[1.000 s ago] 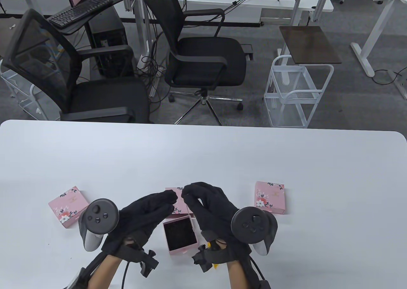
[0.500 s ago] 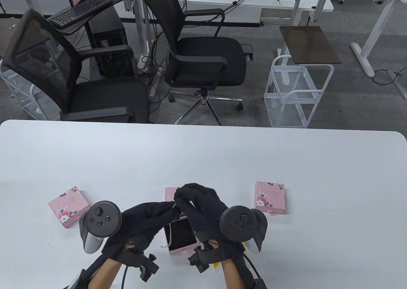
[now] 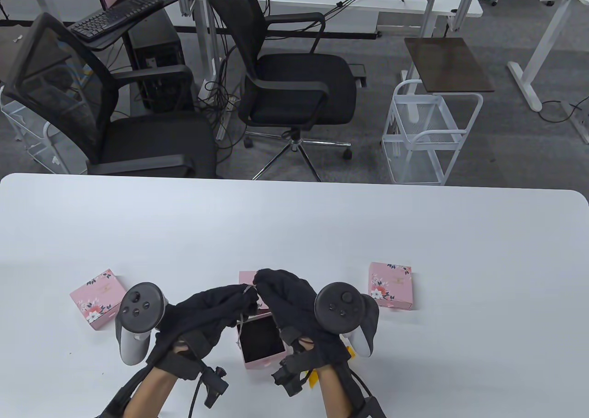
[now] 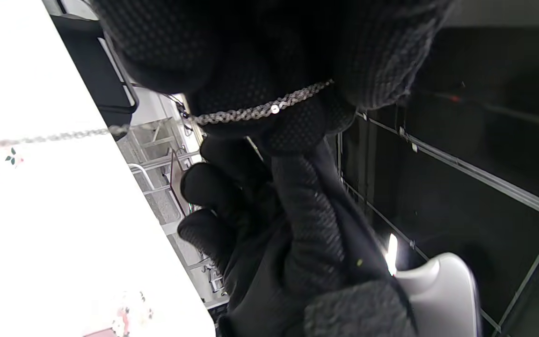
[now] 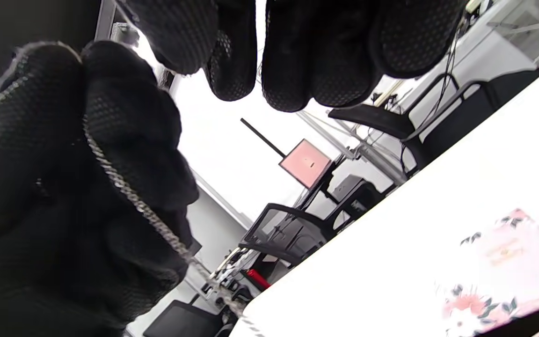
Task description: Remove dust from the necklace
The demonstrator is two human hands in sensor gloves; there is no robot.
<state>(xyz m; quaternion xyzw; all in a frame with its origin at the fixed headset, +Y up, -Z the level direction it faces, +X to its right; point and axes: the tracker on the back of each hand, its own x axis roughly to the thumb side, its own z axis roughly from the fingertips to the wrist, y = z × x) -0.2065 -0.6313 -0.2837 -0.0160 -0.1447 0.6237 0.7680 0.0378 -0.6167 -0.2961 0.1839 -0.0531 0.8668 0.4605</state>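
Observation:
A thin silver necklace (image 3: 240, 322) is stretched between my two gloved hands, and its loose end hangs down by the left edge of the open pink box (image 3: 260, 340). My left hand (image 3: 244, 297) pinches the chain, which lies across its fingertips in the left wrist view (image 4: 260, 110). My right hand (image 3: 261, 283) pinches the chain right beside the left fingertips. The chain also runs down over a gloved finger in the right wrist view (image 5: 124, 187). The box has a dark insert and lies below the hands. Its lid (image 3: 246, 277) is partly hidden behind them.
A shut pink floral box (image 3: 98, 298) lies to the left of my hands and another (image 3: 390, 285) to the right, both on the white table (image 3: 294, 225). Office chairs (image 3: 294, 91) and a white wire cart (image 3: 425, 135) stand beyond the far edge.
My hands have come together over the box, the right hand shifting left. The chain, not visible a second ago, now hangs from my fingers beside the box.

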